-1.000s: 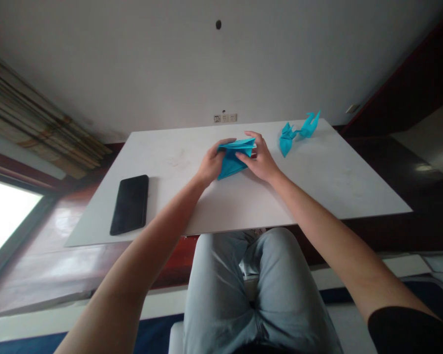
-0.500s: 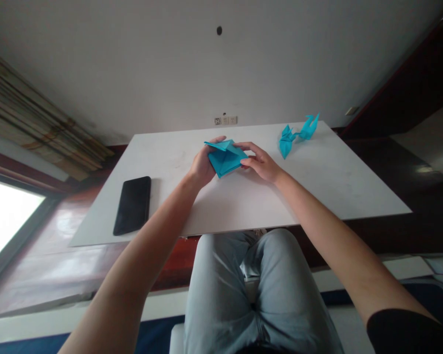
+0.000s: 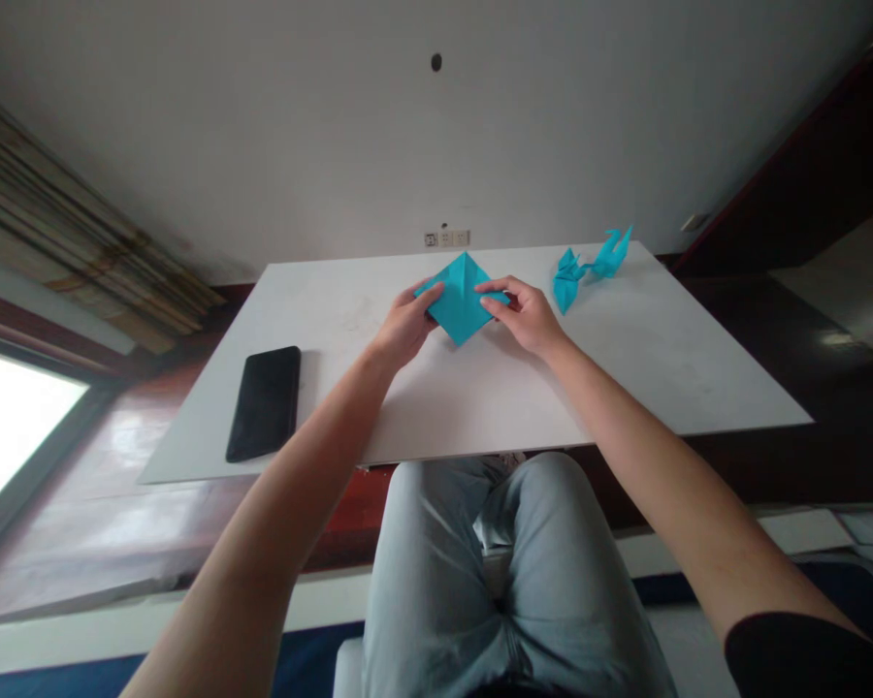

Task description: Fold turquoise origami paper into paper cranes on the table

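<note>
Between my hands is a blue sheet of origami paper [image 3: 458, 305], folded into a diamond with one corner toward me and a crease down its upper half. My left hand [image 3: 407, 325] pinches its left corner, the thumb on top and the fingers mostly hidden underneath. At the right corner my right hand [image 3: 528, 315] grips it between thumb and fingers. The paper is held just over the white table [image 3: 472, 407]. Beyond my right hand stand two blue folded paper cranes [image 3: 567, 279], one nearer and one farther right [image 3: 612, 254].
A black phone or tablet [image 3: 264, 403] lies on the table's left side, near my left forearm. The wall [image 3: 349, 145] with sockets [image 3: 446, 238] rises behind the far edge. My knees are below the near edge, and a curtain [image 3: 80, 233] hangs at the left.
The paper's raised, partly opened flap now lies flat, and the paper has become a diamond facing me. Both hands have shifted slightly to the right and still grip it.
</note>
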A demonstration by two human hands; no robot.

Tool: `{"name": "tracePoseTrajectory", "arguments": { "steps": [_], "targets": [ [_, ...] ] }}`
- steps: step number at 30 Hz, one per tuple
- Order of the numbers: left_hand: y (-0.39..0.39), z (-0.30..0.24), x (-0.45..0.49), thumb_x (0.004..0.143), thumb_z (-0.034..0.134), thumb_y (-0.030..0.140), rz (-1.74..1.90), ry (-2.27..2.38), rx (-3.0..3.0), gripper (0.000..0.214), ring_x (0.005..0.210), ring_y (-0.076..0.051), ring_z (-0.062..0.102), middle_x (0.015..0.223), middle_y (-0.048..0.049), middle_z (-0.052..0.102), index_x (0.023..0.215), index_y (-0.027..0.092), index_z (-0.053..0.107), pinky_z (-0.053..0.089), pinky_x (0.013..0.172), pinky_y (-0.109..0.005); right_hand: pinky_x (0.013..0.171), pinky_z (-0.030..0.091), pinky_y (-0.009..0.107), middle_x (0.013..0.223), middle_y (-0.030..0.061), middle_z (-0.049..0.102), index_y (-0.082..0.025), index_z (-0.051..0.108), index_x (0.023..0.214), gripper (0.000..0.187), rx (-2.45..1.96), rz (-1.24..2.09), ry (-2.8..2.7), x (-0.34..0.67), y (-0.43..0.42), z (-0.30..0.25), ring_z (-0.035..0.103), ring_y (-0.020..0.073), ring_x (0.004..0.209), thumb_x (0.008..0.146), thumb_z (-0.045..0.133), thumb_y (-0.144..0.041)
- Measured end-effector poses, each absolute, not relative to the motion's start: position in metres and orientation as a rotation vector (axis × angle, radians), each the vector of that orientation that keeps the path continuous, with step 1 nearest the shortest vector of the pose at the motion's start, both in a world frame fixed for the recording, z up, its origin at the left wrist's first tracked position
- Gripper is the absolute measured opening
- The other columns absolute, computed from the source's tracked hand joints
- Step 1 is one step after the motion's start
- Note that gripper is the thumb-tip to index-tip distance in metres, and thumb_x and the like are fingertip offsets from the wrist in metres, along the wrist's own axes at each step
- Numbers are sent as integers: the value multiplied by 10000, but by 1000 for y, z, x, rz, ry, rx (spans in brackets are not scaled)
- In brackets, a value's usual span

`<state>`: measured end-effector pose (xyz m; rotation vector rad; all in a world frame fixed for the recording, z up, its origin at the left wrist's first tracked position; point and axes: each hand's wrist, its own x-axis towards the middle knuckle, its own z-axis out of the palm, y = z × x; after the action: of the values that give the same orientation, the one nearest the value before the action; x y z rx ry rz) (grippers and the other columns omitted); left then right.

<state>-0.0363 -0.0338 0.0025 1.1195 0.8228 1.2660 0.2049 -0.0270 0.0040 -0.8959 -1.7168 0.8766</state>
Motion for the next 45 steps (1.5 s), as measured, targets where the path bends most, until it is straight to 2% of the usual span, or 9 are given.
{"name": "tracePoseTrajectory", "arguments": {
  "steps": [9,12,15,20,26,31,34,38,45],
  "targets": [
    [-23,-8,-54,944,889,286,1323,1382,1638,344,929,-199,766,1167,-82,822,1271,228,803,691,926,-393,771,541,390,1041,43,850,-269,879,1204,331,-1070,736,-1784,217,-14,-9,607,206,745,975,788,-490],
    [-31,-5,-53,936,881,295,1154,1542,2046,409,1161,-273,754,1394,-129,777,1339,247,832,627,1124,-491,874,590,425,1094,62,853,-250,885,1239,317,-1136,693,-1934,218,-14,-13,657,232,817,966,783,-376],
    [-42,0,-49,1051,773,422,783,1508,2343,468,1485,-385,651,1580,-140,728,1501,299,806,461,1322,-618,1015,626,499,1280,124,825,-242,901,1278,347,-1137,592,-2075,219,-14,-16,738,303,1029,954,787,-290],
    [-52,7,-45,1194,486,511,332,1328,2478,646,1790,-366,414,1902,-118,488,1793,284,565,232,1487,-576,1279,491,669,1521,106,798,-328,931,1300,323,-1138,376,-2282,224,-17,-13,686,403,1414,1042,739,-292],
    [-59,17,-53,1045,671,764,180,1342,2437,1075,1867,-409,246,1981,-163,273,1905,213,335,129,1509,-619,1329,395,737,1607,72,793,-351,883,1437,476,-1171,405,-2411,234,-23,-6,635,449,1510,996,883,-531],
    [-56,15,-54,1168,495,644,343,1350,2468,692,1790,-389,424,1895,-131,499,1718,257,656,236,1472,-603,1283,473,683,1511,129,804,-309,893,1391,471,-1242,341,-2328,239,-19,-9,654,443,1457,1032,825,-606],
    [-55,13,-52,1112,643,595,464,1438,2481,551,1601,-410,613,1677,-159,706,1513,255,806,338,1388,-617,1250,513,651,1448,163,774,-280,878,1359,436,-1349,290,-2256,238,-17,-12,674,442,1413,1023,840,-555],
    [-60,14,-49,984,830,595,537,1432,2496,579,1453,-427,665,1490,-174,746,1437,236,805,393,1300,-608,1222,521,641,1400,172,751,-257,856,1289,380,-1478,251,-2196,235,-16,-12,697,439,1361,989,884,-487],
    [-60,11,-48,940,889,620,566,1168,2486,649,1490,-383,692,1585,-122,734,1489,295,767,408,1343,-569,1143,548,624,1297,151,776,-267,842,1186,246,-1431,282,-2152,235,-10,-17,732,413,1228,1002,837,-430]
  ]
}}
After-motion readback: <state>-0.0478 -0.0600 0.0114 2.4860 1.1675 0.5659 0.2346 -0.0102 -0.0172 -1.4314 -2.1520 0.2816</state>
